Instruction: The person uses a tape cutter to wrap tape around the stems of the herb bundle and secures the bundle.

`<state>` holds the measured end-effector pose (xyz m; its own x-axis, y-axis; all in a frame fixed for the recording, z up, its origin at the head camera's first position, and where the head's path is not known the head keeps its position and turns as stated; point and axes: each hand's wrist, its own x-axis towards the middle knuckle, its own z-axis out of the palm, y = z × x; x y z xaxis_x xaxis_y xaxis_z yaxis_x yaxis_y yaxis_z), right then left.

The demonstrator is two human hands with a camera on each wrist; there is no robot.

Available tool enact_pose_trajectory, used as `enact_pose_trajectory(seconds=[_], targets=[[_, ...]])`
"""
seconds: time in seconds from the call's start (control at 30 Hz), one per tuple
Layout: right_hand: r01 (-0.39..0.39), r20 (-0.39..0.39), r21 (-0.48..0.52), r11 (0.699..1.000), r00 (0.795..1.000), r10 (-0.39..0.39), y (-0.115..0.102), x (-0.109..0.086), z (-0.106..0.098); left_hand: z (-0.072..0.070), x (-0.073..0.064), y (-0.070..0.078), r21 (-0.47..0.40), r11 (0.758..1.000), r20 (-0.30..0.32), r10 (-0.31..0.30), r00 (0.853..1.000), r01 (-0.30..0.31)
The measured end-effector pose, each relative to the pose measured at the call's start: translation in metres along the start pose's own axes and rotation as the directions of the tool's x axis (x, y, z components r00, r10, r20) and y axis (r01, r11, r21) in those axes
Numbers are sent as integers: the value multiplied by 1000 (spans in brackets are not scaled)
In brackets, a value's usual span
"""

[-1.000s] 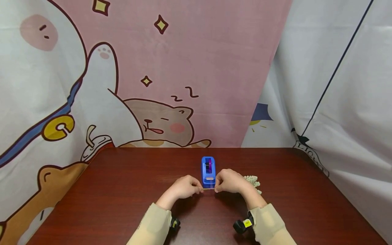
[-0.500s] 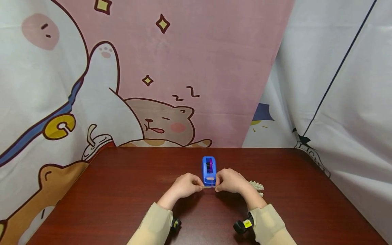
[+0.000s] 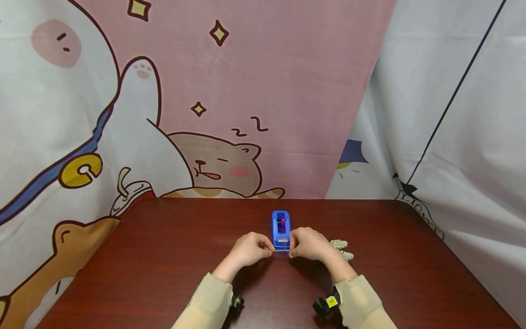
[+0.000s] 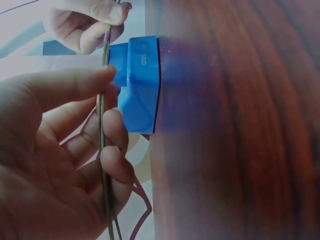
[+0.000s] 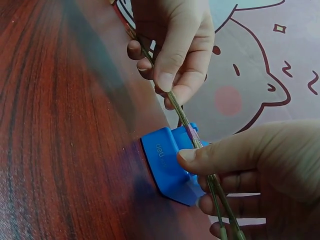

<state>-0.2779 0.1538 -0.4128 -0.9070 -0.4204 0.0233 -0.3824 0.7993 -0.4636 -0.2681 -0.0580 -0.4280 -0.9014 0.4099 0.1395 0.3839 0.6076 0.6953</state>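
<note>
My left hand (image 3: pixel 248 249) and right hand (image 3: pixel 309 243) face each other over the table. Both pinch thin green stems (image 5: pixel 181 111) between thumb and fingers, a short stretch apart. In the head view the stems run level across the front of a blue tape dispenser (image 3: pixel 281 226) with a purple roll inside. A purplish strip of tape (image 5: pixel 191 134) shows on the stems between the hands in the right wrist view. Pale flower heads (image 3: pixel 344 250) stick out past the right hand, partly hidden by it. The left palm (image 4: pixel 55 165) lies along the lower stems in the left wrist view.
A dark red-brown wooden table (image 3: pixel 172 256) spreads under the hands. A cartoon-printed cloth (image 3: pixel 287 91) hangs behind it, with a white cloth (image 3: pixel 452 114) at the right. Black wrist cameras (image 3: pixel 324 305) sit below the sleeves.
The pale flower heads have shifted and turned behind the right hand, and the stems have rolled slightly. Both hands stay nearly in place at the dispenser's front, still pinching.
</note>
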Motion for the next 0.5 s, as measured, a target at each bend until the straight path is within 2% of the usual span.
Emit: enact_pose_trajectory(seconds=[0.27, 0.5], targets=[[-2, -12, 18, 1000, 1000, 2, 1, 1, -2, -2, 1, 0, -6, 1000, -21, -1, 1000, 1], [21, 40, 84, 996, 999, -24, 3, 0, -3, -1, 0, 1, 4, 1000, -22, 18, 1000, -17]])
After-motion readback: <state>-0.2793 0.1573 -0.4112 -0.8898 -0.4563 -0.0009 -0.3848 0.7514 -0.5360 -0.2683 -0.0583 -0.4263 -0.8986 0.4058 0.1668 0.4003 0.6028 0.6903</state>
